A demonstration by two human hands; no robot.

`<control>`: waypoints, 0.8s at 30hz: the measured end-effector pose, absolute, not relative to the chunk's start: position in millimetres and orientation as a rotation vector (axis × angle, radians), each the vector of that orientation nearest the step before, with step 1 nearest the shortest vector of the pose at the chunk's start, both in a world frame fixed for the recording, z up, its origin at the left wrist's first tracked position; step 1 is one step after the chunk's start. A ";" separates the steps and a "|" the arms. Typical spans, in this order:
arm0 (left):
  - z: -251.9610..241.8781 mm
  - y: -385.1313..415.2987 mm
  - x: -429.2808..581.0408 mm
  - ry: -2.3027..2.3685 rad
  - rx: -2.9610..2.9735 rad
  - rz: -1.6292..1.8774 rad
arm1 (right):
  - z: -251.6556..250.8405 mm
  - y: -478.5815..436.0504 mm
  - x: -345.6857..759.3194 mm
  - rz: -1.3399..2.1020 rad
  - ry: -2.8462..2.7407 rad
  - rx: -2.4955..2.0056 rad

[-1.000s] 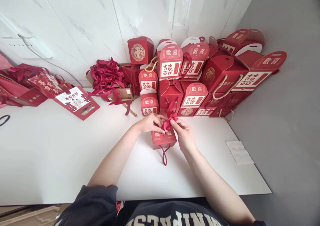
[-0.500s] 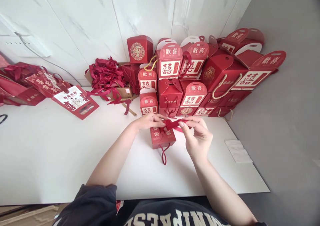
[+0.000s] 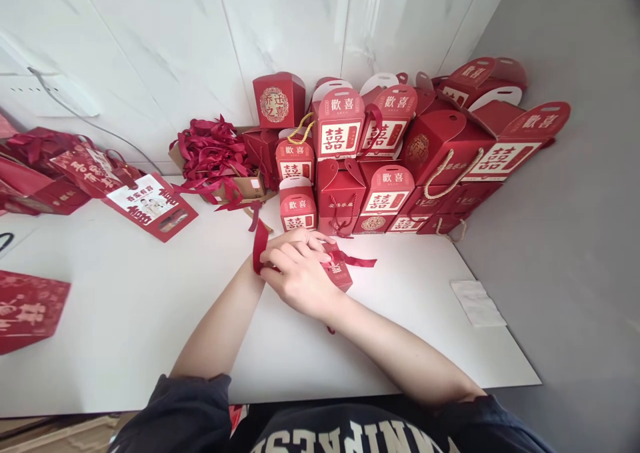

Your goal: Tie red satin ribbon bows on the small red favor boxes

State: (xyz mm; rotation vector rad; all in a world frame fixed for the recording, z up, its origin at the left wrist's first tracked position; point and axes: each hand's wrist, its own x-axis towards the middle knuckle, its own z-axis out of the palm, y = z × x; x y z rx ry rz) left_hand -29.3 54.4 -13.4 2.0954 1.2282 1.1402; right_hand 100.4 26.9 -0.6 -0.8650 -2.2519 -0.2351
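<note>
A small red gift box point(image 3: 343, 278) stands on the white table point(image 3: 125, 319) in front of me, mostly covered by my hands. A dark red ribbon point(image 3: 361, 261) is tied at its top; one tail lies out to the right. My right hand point(image 3: 298, 278) reaches across over the box to the left, its fingers closed on the other ribbon end point(image 3: 259, 242), which sticks up beside my left wrist. My left hand point(image 3: 306, 237) lies under and behind the right one, fingertips pinched at the ribbon on the box top. A red cord handle point(image 3: 330, 329) peeks out below my right wrist.
Several red gift boxes point(image 3: 395, 153) are stacked against the wall at the back right. A cardboard box of loose ribbons point(image 3: 213, 153) sits behind to the left. Flat red bags point(image 3: 150, 203) lie at the left, another point(image 3: 27, 309) at the left edge. White paper point(image 3: 477, 303) lies right.
My right hand has swung from the right side of the box across to the left, carrying a ribbon end with it. The view shifted, bringing a flat red bag in at the left edge.
</note>
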 end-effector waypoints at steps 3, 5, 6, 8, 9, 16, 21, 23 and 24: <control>0.4 73.9 -22.9 1.029 2.172 0.604 | 6.8 26.2 108.7 -0.084 -2.229 -0.833; 10.1 93.9 -11.1 0.913 2.169 0.445 | 13.9 28.2 124.2 0.138 -2.179 -0.806; 13.5 102.4 -4.6 0.864 2.163 0.402 | 16.0 30.7 135.0 0.258 -2.116 -0.833; 17.4 113.1 6.4 0.779 2.149 0.328 | 14.8 38.4 160.6 0.476 -1.971 -0.985; 18.6 115.2 10.2 0.732 2.140 0.280 | 11.5 42.9 174.3 0.541 -1.903 -1.061; 33.9 106.1 7.8 0.571 2.124 0.182 | -16.4 46.5 229.9 1.102 -1.853 -1.082; 45.7 97.8 4.3 0.774 2.187 0.182 | -20.8 38.8 225.6 1.028 -1.699 -0.968; 47.2 95.8 4.8 0.788 2.152 0.137 | -20.4 35.9 224.2 0.984 -1.598 -0.930; 47.5 95.4 5.1 0.796 2.121 0.116 | -19.4 33.3 223.9 0.955 -1.572 -0.914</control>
